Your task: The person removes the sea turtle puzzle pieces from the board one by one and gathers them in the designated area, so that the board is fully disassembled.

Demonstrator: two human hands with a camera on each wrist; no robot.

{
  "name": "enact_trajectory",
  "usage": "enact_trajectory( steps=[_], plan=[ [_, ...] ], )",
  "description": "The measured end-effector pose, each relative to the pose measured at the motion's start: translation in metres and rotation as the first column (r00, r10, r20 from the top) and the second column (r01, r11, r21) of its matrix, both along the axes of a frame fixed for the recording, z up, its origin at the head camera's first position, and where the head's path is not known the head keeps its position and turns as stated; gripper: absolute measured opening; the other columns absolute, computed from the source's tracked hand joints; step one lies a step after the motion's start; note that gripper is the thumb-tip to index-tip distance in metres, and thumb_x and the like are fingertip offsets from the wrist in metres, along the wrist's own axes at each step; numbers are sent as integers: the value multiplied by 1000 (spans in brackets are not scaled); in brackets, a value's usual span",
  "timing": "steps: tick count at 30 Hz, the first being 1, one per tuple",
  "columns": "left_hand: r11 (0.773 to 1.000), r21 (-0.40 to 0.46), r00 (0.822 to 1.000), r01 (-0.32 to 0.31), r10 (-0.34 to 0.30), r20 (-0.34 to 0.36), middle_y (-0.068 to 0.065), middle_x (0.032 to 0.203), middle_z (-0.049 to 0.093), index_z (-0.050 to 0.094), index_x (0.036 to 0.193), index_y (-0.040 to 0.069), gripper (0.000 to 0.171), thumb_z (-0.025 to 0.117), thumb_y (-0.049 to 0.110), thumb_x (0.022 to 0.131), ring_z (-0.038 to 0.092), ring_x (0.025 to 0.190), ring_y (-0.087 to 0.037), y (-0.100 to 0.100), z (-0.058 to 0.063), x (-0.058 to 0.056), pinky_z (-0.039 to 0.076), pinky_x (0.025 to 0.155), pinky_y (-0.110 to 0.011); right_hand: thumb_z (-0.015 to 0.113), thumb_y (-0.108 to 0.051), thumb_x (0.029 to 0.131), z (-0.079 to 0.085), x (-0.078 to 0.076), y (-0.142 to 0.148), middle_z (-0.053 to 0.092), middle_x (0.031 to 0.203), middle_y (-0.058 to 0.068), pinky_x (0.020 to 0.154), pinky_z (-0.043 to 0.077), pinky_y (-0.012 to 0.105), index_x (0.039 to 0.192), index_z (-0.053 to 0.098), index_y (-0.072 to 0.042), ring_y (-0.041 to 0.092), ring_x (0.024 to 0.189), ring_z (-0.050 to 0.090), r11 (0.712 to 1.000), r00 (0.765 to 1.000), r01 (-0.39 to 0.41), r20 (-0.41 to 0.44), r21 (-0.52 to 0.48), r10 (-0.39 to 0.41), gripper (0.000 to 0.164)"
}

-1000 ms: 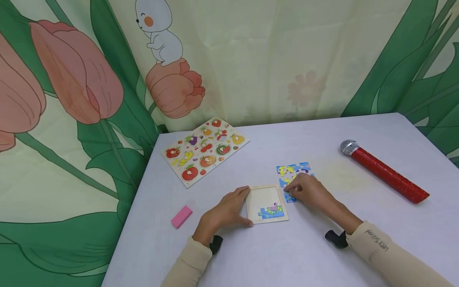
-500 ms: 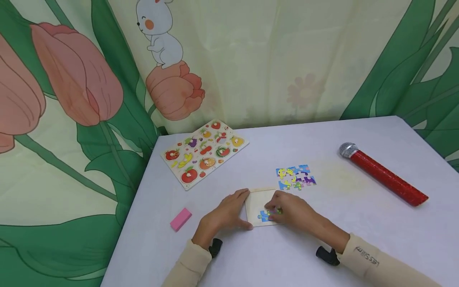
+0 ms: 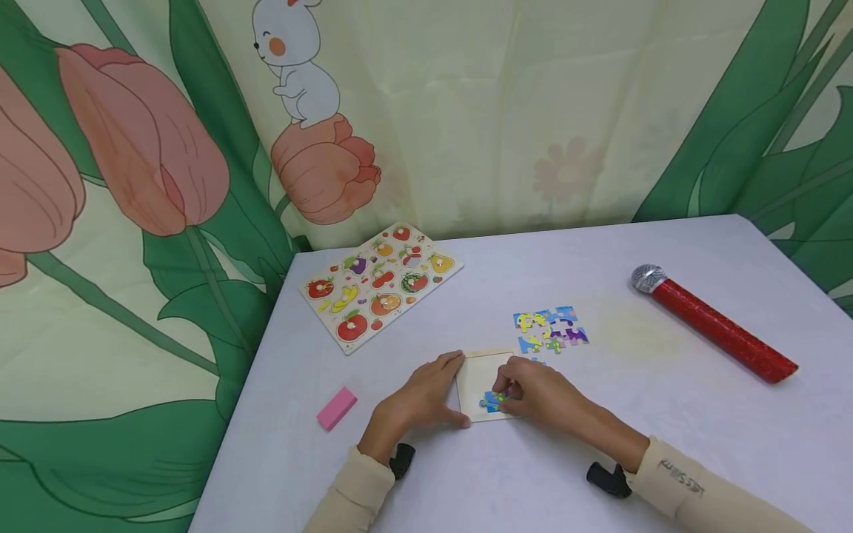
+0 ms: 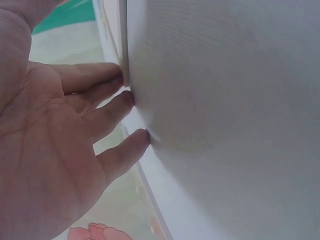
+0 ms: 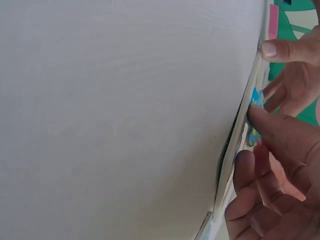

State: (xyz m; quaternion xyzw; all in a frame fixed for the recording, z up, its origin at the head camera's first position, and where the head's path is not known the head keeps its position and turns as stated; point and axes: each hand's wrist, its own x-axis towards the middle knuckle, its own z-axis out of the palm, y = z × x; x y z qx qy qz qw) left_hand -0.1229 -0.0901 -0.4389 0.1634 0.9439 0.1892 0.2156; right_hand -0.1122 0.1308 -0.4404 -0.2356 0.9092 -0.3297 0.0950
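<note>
A small square wooden puzzle tray lies on the table with blue jigsaw pieces in its lower part. My left hand braces the tray's left side, thumb at the near corner and fingertips at the far one. Its fingers look nearly straight in the left wrist view. Over the tray's right half, my right hand pinches a puzzle piece, blue with yellow, between thumb and curled fingers, low against the tray. This hand hides the tray's right side. Several loose puzzle pieces lie just beyond.
A fruit puzzle board lies at the back left. On the left is a pink block. A red toy microphone lies on the right. Behind the white table hangs a printed curtain.
My right hand has moved from the loose pieces leftward and nearer, over the tray, taking a piece along. In the last half second it shifts only slightly. The left hand stays put.
</note>
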Motion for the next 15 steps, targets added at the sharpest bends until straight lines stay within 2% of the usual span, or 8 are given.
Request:
enact_trajectory(
  steps=[5,8,11,15],
  plan=[
    [1000,-9,1000,-1,1,8,-2,165,33,35,160,12,103,92,34,77,37,146,-26,1,2,0,38,114,-43,81,0,86,1,-3,10,65,90,-8,69,54,24,89,75,-15,8,79,64,980,995,-42,79,-193,58,17],
    [1000,-16,1000,3,-3,5,-2,165,33,35,161,12,103,92,35,78,37,147,-26,1,3,0,38,114,-43,79,-4,90,5,-9,19,71,96,-6,71,56,25,95,78,-14,11,82,68,965,987,-41,139,-258,79,11],
    [1000,-14,1000,6,-6,-1,-2,165,33,35,160,11,103,92,34,78,37,147,-26,1,2,0,39,114,-43,78,-7,90,13,-18,35,74,98,-5,72,55,24,99,80,-14,14,85,66,976,987,-1,154,-218,36,12],
    [1000,-7,1000,0,-1,-4,-3,164,34,36,160,11,103,93,32,77,38,146,-27,2,2,1,40,113,-42,78,-5,90,22,-33,67,75,102,-1,73,54,27,101,81,-13,21,93,62,993,988,66,149,-99,-51,14]
  ],
)
